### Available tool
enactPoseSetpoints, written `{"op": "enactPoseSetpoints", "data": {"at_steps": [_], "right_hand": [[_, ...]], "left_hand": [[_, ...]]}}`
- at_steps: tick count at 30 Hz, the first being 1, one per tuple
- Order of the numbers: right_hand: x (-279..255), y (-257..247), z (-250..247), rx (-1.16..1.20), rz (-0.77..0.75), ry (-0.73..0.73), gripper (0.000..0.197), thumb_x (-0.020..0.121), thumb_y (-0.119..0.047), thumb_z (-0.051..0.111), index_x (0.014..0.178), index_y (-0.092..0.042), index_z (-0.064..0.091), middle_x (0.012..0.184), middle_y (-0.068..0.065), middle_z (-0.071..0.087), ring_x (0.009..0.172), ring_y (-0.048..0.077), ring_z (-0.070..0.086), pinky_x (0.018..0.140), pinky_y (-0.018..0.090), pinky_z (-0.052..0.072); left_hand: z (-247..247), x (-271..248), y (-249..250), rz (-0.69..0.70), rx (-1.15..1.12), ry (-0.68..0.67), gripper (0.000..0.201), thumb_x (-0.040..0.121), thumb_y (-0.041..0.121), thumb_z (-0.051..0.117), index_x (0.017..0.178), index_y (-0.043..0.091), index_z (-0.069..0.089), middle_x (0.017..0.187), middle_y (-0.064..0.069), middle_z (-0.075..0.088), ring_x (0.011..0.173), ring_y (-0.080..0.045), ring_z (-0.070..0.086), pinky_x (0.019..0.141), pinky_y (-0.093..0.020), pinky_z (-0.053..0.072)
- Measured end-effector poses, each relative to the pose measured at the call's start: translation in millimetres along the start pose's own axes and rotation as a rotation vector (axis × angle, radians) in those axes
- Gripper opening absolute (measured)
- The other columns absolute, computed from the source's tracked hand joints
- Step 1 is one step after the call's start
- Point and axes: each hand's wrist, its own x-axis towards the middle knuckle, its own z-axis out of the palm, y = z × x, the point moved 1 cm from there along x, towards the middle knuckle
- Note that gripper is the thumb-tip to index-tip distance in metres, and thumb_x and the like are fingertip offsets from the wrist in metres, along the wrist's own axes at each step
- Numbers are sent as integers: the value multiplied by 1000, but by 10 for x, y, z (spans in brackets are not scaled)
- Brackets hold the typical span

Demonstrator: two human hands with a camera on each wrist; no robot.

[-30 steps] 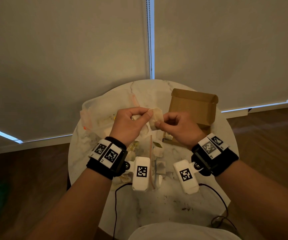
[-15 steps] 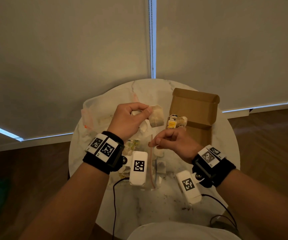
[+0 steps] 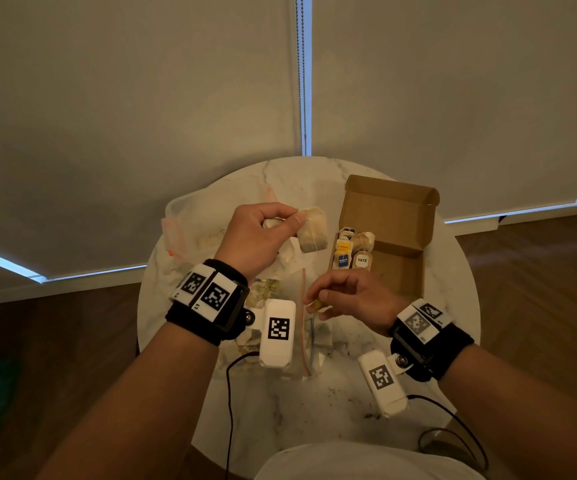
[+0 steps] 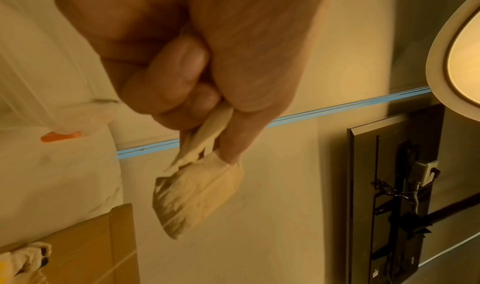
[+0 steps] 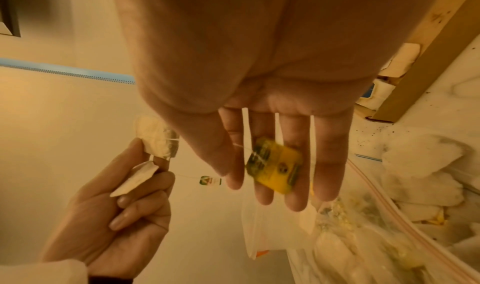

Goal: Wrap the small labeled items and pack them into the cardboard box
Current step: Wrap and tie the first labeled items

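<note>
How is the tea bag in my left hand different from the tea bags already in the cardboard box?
The tea bag hangs unwrapped from the left hand, held up over the table; the packed tea bags lie bundled in the cardboard box. Its yellow tag is pulled out on its string to the right hand; theirs sit against each bundle. All are small, pale tagged bags.

Round marble table (image 3: 453, 271), roller blinds (image 3: 124, 116) with bead chain (image 3: 302, 64), dark wood floor (image 3: 55, 323)
</note>
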Motion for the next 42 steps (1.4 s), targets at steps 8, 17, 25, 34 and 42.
{"op": "enactPoseSetpoints", "data": {"at_steps": [8, 17, 25, 34, 42], "right_hand": [[34, 13, -15, -58, 31, 131, 20, 90, 13, 54, 108, 4, 61, 94, 26, 71, 81, 27, 73, 69, 29, 60], [241, -175, -144, -361, 29, 355, 11, 87, -6, 69, 96, -3, 75, 82, 17, 72, 58, 8, 59, 53, 15, 49], [235, -761, -114, -173, -201, 411, 13, 89, -1, 65, 101, -1, 71, 81, 8, 72, 66, 4, 69, 61, 13, 52], [89, -922, -15, -360, -426, 382, 9, 85, -5, 72, 91, -11, 76, 78, 8, 72, 68, 21, 66, 65, 26, 54], [-89, -787, -52, -266, -342, 280, 17, 86, -3, 69, 103, -4, 71, 73, 12, 71, 61, 18, 67, 60, 29, 57]], "left_hand": [[12, -24, 26, -8, -24, -6, 9, 91, 15, 69, 86, 11, 75, 64, 9, 66, 43, 4, 50, 45, -6, 34], [49, -85, -3, -23, -52, -38, 17, 89, 18, 72, 74, 26, 75, 68, 12, 68, 58, -6, 58, 55, -24, 44], [116, -217, -155, -29, -6, -100, 9, 91, 15, 69, 85, 10, 75, 59, 15, 64, 44, 5, 51, 46, -7, 34], [135, -236, -185, -9, -9, -50, 10, 91, 11, 68, 86, 4, 73, 51, 19, 57, 37, 6, 45, 41, -5, 31], [123, -228, -178, 1, -32, -50, 13, 90, 12, 68, 80, 16, 74, 55, 18, 61, 44, 5, 50, 44, -6, 34]]}}
